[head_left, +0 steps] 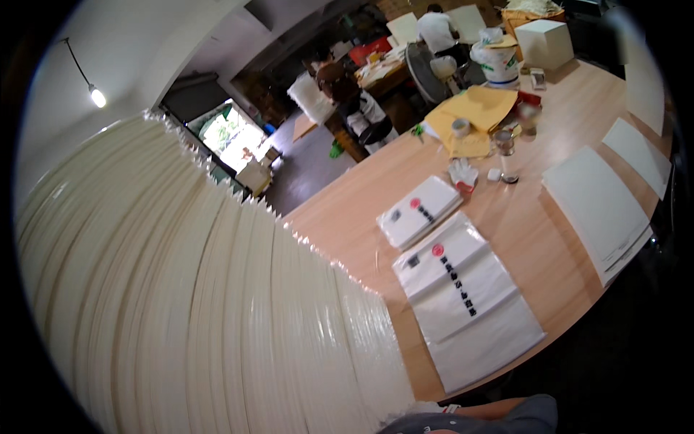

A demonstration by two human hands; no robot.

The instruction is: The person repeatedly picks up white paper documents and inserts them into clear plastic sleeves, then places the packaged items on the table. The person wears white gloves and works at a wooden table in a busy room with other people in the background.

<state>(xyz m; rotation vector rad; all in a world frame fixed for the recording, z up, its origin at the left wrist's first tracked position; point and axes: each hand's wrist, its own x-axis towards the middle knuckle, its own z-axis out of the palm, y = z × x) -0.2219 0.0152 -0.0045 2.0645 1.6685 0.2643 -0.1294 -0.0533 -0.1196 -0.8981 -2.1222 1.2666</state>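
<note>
Hands out of sight, grip impossible to tell; big stack (195,304) close by at left. One flat bag (466,304) laid out on table (535,239), packed bundle (419,211) beyond; most apparently left.

One tall stack of cream sheets (195,304) fills the left. Two printed white bags (466,304) lie on the table (535,239). One white bucket (497,59) stands beside one white box (543,42).

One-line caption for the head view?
Tall stack of cream sheets beside printed clear bags on a wooden table.
</note>
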